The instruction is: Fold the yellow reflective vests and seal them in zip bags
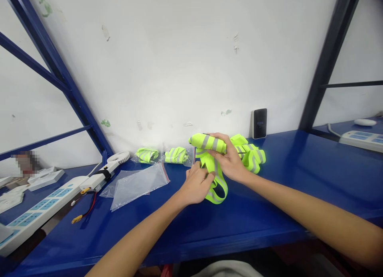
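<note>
Includes a socket strip [44,208] and yellow-ended cable [91,206] at eight o'clock, a black-screened device [260,123] at three o'clock.

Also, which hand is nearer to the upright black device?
Right. The right hand is in front and left of the black device; the left hand is farther left.

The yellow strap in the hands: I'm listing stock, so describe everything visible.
The strap is bright yellow-green with gray bands and looks like flat fabric. The right hand grips a folded section, roughly level; the left hand pinches a length below, beside a loop hanging over the blue table. Whether it joins the pile behind is unclear.
</note>
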`<action>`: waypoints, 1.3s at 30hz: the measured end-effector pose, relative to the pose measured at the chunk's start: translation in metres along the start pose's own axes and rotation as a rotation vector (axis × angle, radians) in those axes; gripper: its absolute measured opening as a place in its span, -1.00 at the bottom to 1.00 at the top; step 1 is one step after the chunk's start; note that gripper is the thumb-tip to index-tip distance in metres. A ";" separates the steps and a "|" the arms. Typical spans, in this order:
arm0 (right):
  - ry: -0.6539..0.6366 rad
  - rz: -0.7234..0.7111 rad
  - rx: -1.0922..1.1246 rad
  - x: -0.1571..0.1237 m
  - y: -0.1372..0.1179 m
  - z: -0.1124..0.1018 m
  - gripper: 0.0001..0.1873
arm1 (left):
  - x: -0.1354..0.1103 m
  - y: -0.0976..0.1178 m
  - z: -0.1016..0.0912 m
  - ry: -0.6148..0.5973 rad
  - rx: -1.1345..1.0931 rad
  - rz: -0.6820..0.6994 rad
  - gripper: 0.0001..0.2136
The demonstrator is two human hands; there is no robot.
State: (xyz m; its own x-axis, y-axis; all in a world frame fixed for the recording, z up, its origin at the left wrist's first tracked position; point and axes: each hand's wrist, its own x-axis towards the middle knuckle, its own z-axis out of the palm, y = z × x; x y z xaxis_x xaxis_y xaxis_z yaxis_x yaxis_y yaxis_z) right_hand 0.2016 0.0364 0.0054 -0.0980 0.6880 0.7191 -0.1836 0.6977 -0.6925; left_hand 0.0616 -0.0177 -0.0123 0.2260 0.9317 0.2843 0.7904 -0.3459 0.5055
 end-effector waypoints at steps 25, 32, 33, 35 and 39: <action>-0.008 0.172 0.205 0.003 -0.003 0.008 -0.54 | 0.016 -0.023 0.013 0.239 -0.774 -0.080 -0.67; 0.047 0.084 0.077 -0.005 0.006 0.020 -0.58 | 0.012 -0.024 0.022 0.347 -0.740 0.024 -0.30; 0.054 0.067 0.055 -0.005 0.007 0.021 -0.59 | 0.011 -0.024 0.021 0.347 -0.734 0.023 -0.28; 0.071 0.038 0.004 -0.006 0.010 0.021 -0.60 | 0.011 -0.022 0.020 0.329 -0.767 0.004 -0.31; 0.110 0.012 -0.081 -0.009 0.010 0.022 -0.61 | 0.011 -0.019 0.021 0.260 -0.884 -0.004 -0.32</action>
State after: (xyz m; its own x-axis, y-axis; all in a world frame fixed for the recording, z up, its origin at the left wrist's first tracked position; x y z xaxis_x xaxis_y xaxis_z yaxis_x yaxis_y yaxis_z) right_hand 0.1794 0.0333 -0.0069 0.0089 0.7113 0.7029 -0.1032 0.6998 -0.7068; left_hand 0.0612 0.0012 -0.0358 0.0049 0.9160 0.4013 0.0440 -0.4011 0.9150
